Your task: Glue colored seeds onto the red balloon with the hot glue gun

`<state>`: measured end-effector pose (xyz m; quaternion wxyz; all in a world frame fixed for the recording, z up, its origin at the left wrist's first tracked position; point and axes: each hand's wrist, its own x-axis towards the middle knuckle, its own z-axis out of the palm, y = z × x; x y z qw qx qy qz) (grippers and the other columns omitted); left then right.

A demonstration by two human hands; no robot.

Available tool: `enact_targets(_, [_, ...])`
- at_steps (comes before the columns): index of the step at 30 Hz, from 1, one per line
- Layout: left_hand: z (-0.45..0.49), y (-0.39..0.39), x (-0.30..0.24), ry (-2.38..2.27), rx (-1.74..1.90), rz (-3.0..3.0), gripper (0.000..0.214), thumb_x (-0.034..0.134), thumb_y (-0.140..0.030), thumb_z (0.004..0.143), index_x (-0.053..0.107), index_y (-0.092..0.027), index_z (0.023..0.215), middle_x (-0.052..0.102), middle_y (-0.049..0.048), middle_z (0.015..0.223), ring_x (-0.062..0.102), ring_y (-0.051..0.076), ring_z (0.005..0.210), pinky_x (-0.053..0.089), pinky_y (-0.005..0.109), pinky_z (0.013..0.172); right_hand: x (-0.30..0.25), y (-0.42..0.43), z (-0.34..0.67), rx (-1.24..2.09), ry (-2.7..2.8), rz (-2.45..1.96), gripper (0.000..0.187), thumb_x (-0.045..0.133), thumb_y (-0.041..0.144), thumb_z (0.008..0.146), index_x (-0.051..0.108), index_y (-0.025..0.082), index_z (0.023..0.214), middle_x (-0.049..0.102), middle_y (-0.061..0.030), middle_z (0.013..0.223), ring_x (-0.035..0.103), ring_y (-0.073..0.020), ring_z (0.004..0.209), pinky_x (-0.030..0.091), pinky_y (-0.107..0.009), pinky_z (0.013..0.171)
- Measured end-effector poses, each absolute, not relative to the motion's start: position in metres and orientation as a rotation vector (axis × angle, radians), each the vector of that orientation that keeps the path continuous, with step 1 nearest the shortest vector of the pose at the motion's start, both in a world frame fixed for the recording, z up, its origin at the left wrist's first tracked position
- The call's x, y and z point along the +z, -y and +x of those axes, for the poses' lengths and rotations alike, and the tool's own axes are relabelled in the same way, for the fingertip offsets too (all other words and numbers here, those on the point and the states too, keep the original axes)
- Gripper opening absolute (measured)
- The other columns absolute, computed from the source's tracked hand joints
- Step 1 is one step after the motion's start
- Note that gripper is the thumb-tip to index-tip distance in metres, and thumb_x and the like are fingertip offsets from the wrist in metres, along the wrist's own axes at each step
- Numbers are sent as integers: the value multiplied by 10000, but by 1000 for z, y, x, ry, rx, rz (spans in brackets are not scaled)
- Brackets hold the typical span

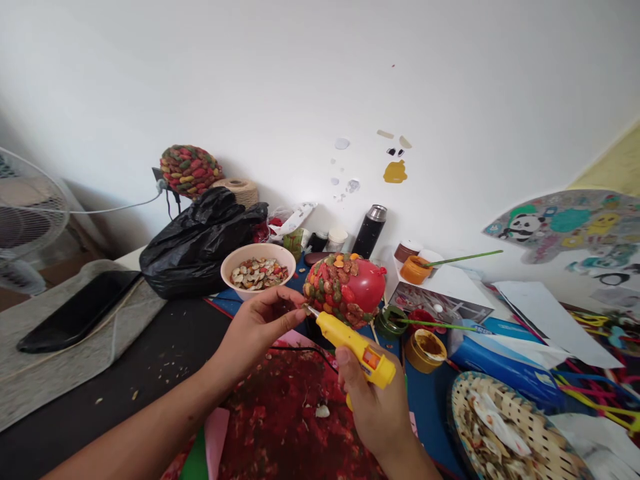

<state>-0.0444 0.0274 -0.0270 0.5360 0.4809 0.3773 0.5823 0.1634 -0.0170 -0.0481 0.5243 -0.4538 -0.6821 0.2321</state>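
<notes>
My right hand [373, 393] is wrapped round a yellow hot glue gun [353, 343], its nozzle pointing up and left. At the nozzle tip, my left hand [267, 317] pinches thumb and fingers together; the small piece between them is too hidden to make out. Just behind the nozzle lies a red balloon [369, 285], largely covered with red, green, orange and brown shell-like pieces [325, 287]; its right end is bare. Left of it, beyond my left hand, a pale bowl [230, 277] holds many similar loose pieces [257, 273].
Paint pots [425, 350] and brushes [437, 325] stand on the right, above a woven basket [463, 413] of shells. A black bag [200, 247], finished-looking ball [190, 170] and twine spool [240, 192] sit back left. A black flask [369, 233] leans near the wall.
</notes>
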Motion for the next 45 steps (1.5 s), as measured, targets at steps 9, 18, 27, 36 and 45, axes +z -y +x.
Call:
enact_targets(9, [-44, -28, -27, -903, 1406, 1126, 330, 1047, -433, 711, 845, -217, 858, 832, 35, 893, 740, 189, 837, 619, 273, 798, -53, 16, 165, 587, 1612, -1085, 536, 622, 524, 1124, 567, 242, 672, 538, 40, 559, 516, -136, 475, 409, -251, 484])
enact_targets(18, [-45, -27, -27, -884, 1403, 1110, 318, 1043, -414, 729, 841, -219, 877, 823, 17, 878, 727, 162, 818, 601, 233, 766, -54, 16, 165, 623, 1586, -1099, 545, 630, 552, 1113, 565, 240, 670, 523, 45, 555, 497, -133, 480, 393, -252, 484])
enact_targets(27, [-45, -26, -24, -897, 1410, 1116, 322, 1050, -407, 711, 839, -215, 861, 822, 13, 873, 729, 162, 823, 600, 232, 770, -54, 18, 165, 632, 1566, -1109, 551, 630, 568, 1108, 597, 235, 670, 567, 31, 558, 528, -136, 477, 401, -245, 476])
enact_targets(36, [-45, -27, -24, -900, 1414, 1118, 354, 1056, -426, 698, 829, -206, 858, 809, 20, 851, 724, 170, 797, 615, 254, 755, -55, 18, 165, 637, 1536, -1137, 586, 641, 606, 1091, 595, 238, 637, 559, 27, 525, 529, -140, 454, 392, -247, 454])
enact_targets(45, [-44, -26, -25, -915, 1415, 1108, 332, 1054, -390, 695, 830, -210, 862, 818, 27, 875, 735, 183, 829, 618, 265, 784, -56, 18, 166, 648, 1532, -1150, 612, 631, 621, 1093, 595, 237, 618, 562, 20, 512, 533, -140, 447, 395, -248, 452])
